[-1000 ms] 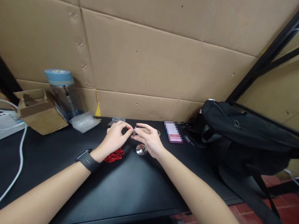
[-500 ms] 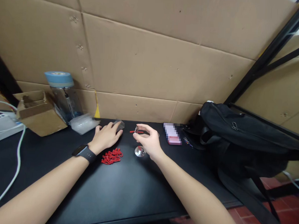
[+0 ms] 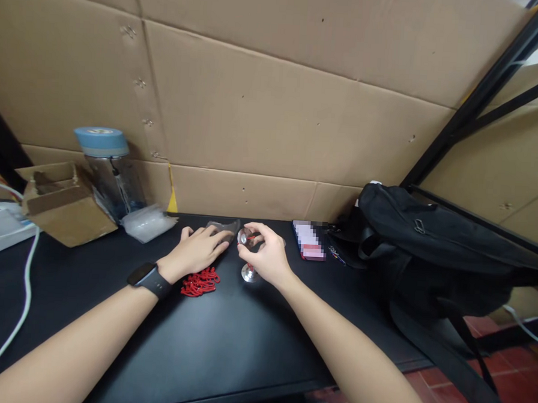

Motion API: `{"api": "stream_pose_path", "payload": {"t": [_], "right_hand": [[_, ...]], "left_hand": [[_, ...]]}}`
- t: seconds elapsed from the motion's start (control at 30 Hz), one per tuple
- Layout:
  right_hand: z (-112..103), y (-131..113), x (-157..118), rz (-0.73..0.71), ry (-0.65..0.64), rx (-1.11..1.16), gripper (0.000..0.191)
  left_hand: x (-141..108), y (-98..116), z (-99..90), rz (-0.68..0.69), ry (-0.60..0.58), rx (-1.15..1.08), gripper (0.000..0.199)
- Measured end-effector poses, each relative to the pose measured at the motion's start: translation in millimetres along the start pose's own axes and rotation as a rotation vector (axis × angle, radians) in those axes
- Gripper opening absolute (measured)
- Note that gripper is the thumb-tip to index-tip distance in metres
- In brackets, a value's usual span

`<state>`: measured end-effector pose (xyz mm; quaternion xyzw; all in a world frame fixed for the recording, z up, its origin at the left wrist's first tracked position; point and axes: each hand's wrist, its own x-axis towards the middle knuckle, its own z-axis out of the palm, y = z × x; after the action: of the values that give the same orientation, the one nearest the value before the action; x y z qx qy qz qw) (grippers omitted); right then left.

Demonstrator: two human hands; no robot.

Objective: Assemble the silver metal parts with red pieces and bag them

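My right hand [image 3: 268,255] pinches a small shiny metal disc with a raised centre [image 3: 244,239], which looks like a finger cymbal, by its edge between thumb and fingers. A bit of red shows behind it. Below, a second metal disc [image 3: 249,274] lies on the black table, partly covered by this hand. My left hand [image 3: 198,251] lies palm down with its fingers spread, touching a crumpled clear plastic bag [image 3: 225,227]. A pile of red cord loops [image 3: 200,282] sits by my left wrist.
Left stand an opened cardboard box [image 3: 63,212], a blue-lidded bottle [image 3: 111,169], a plastic wrap bundle [image 3: 147,222] and a white power strip [image 3: 4,227]. A phone [image 3: 309,240] and a black backpack [image 3: 433,246] lie right. Cardboard [image 3: 255,122] walls the back.
The metal disc in my right hand has turned from edge-on to show its face. My left fingers have slid slightly, and more of the plastic bag shows. The view has shifted a little.
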<state>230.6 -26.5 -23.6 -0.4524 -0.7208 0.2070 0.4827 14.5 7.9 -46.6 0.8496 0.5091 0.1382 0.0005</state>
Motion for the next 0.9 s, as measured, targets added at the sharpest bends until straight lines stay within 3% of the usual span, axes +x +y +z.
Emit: {"api": "stream_pose_path", "payload": {"t": [0.07,0.23,0.4,0.57,0.9], "right_hand": [[-3,0,2,-0.006,0.003,-0.038,0.045],[-14,10,8,-0.018,-0.023,-0.201,0.027],[-18,25,16,0.05,-0.174,-0.285,0.025],[-17,34,19,0.156,-0.264,-0.263,0.03],[-15,35,19,0.1,-0.352,-0.298,0.019]], "left_hand": [[-1,2,-0.5,0.059,-0.029,-0.018,0.044],[-5,4,6.2,0.19,-0.028,-0.053,0.042],[-7,6,13.5,0.278,0.005,-0.084,0.041],[-6,14,8.5,0.283,0.007,-0.076,0.037],[-5,11,10.8,0.319,0.017,-0.083,0.036]]}}
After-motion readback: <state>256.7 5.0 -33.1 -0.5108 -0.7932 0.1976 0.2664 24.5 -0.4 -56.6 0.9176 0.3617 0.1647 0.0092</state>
